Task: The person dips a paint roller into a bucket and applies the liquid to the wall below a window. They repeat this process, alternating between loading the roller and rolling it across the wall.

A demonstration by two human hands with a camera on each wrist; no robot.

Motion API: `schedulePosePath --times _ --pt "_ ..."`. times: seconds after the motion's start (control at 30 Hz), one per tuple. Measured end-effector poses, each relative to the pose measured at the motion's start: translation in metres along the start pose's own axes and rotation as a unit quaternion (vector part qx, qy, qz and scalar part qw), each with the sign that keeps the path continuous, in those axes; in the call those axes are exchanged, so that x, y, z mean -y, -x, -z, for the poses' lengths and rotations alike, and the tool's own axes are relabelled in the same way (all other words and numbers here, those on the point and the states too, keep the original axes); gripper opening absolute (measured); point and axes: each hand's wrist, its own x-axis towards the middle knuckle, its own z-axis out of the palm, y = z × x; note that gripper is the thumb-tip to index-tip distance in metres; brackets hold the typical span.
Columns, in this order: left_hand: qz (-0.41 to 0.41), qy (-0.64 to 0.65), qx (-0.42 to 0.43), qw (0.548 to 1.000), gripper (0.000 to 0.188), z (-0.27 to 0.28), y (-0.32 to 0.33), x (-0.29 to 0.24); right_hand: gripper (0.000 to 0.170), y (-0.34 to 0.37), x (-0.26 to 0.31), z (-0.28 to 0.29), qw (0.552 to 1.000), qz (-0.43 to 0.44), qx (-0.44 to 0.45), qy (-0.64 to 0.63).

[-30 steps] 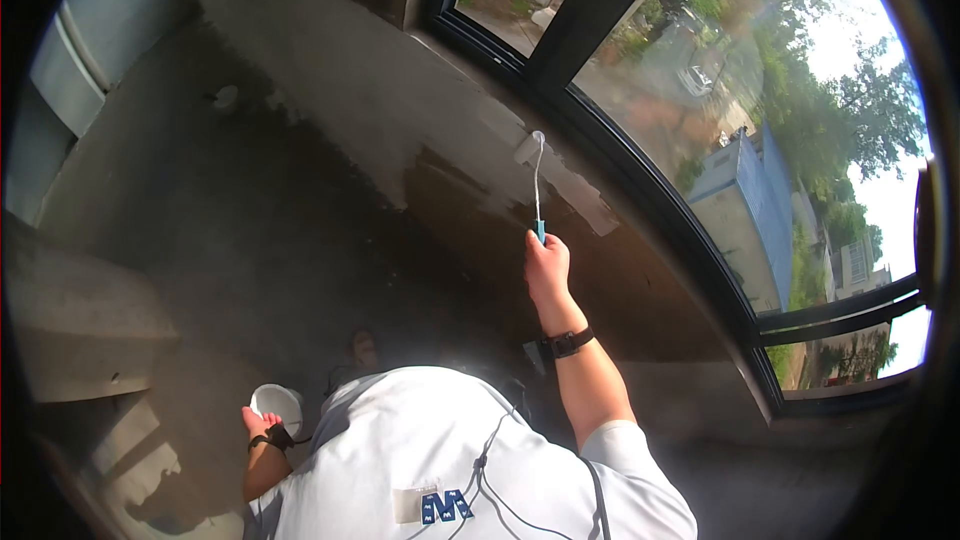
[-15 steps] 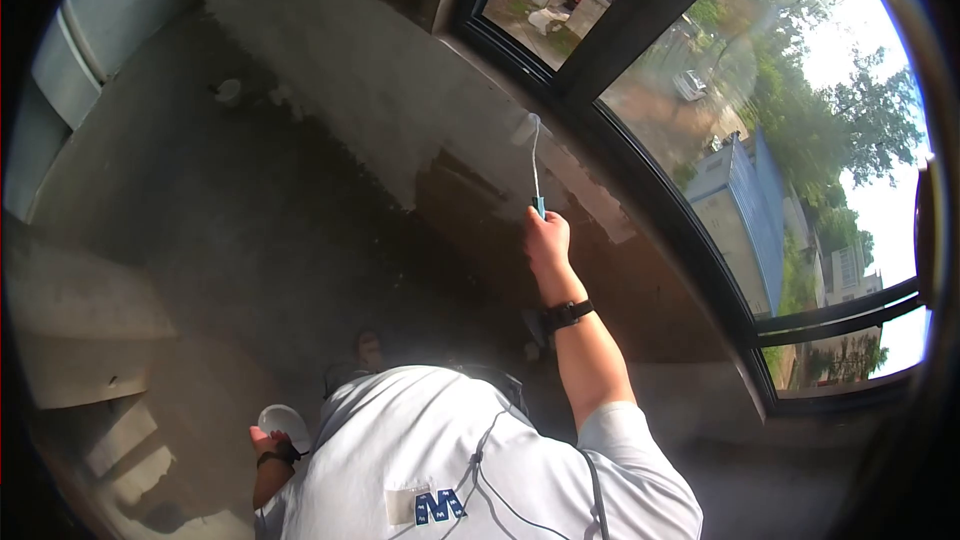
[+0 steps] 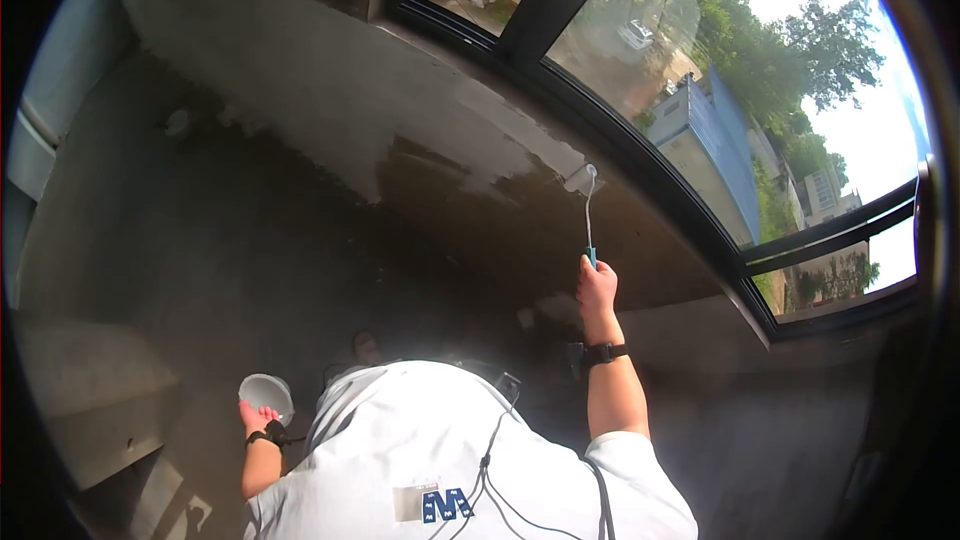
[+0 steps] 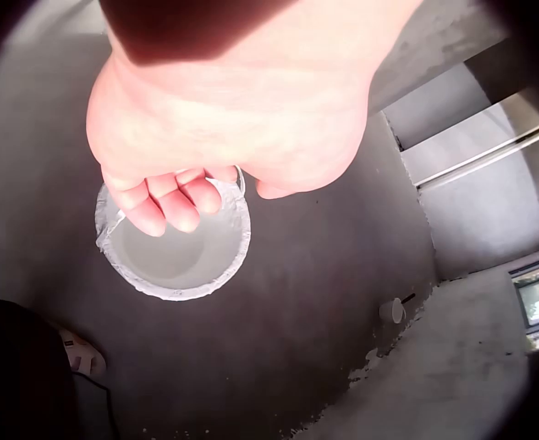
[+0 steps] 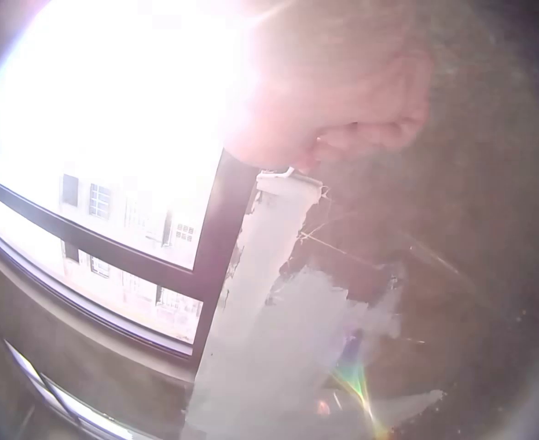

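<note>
In the head view my right hand [image 3: 598,288] grips the blue handle [image 3: 591,257] of a paint roller, arm stretched forward. Its white roller sleeve [image 3: 579,179] lies against the brown wall just below the window frame. Close up in the right wrist view, the sleeve [image 5: 291,187] sits at the top end of a pale coated strip [image 5: 242,321] along the frame. Low at my left side, my left hand [image 4: 224,119] holds a white bucket [image 4: 173,291] by its thin handle, fingers curled round it. Pale liquid shows inside the bucket.
A black-framed window [image 3: 600,125] runs along the wall's upper edge. Pale coating covers the far wall [image 3: 300,50]; bare brown wall [image 3: 640,240] lies nearer. A small white container [image 4: 392,311] stands on the floor by the wall. A concrete ledge [image 3: 95,390] is at the left.
The roller first goes a little farther along the window frame, then comes back rightward and nearer to me. The head view has turned, and the bucket stays in the left hand.
</note>
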Motion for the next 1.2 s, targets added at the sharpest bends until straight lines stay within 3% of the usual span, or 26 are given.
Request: schedulePosePath --times 0.2,0.43,0.5,0.57,0.67,0.73,0.83,0.9,0.97,1.0,1.03,1.1,1.2 --pt "-0.027 -0.039 0.045 0.998 0.062 -0.035 -0.017 -0.033 0.023 0.006 -0.021 0.047 0.999 -0.004 -0.033 0.002" --pt "-0.034 -0.036 0.017 0.999 0.053 -0.047 0.006 -0.032 0.024 0.003 -0.028 0.02 1.0 -0.01 0.001 0.018" --pt "-0.02 -0.021 0.056 0.998 0.052 -0.039 0.007 -0.028 0.023 -0.003 -0.027 -0.001 0.999 0.027 0.01 0.026" --pt "-0.029 0.006 0.043 0.999 0.05 -0.029 0.014 -0.019 0.021 -0.005 -0.021 -0.023 0.999 0.013 0.012 0.041" --pt "-0.028 0.022 0.001 0.999 0.048 -0.005 0.015 -0.011 0.022 -0.033 -0.043 -0.064 0.994 0.065 0.011 0.092" --pt "0.016 0.024 0.023 0.999 0.048 0.018 0.0 -0.003 0.022 -0.043 -0.05 -0.099 0.991 0.086 0.007 0.105" --pt "0.001 0.066 0.01 0.998 0.046 0.047 -0.002 0.018 0.031 -0.047 -0.04 -0.152 0.979 0.14 0.011 0.151" --pt "-0.016 0.086 -0.021 0.996 0.043 0.07 -0.001 0.036 0.033 -0.044 -0.022 -0.188 0.98 0.116 0.035 0.156" --pt "-0.073 0.123 0.09 0.986 0.038 0.101 -0.018 0.061 0.035 -0.039 0.002 -0.225 0.981 0.097 0.058 0.16" --pt "-0.008 0.183 0.099 0.978 0.032 0.114 -0.01 0.065 0.036 -0.036 0.012 -0.242 0.974 0.115 0.056 0.187" --pt "-0.009 0.193 0.097 0.976 0.032 0.122 -0.002 0.072 0.038 -0.035 0.021 -0.257 0.966 0.133 0.052 0.214" --pt "-0.032 0.197 -0.003 0.98 0.04 0.135 0.013 0.085 0.039 -0.035 0.037 -0.285 0.962 0.14 0.072 0.221" --pt "0.0 0.226 -0.033 0.974 0.035 0.169 0.006 0.108 0.042 -0.041 0.047 -0.319 0.964 0.118 0.08 0.225"
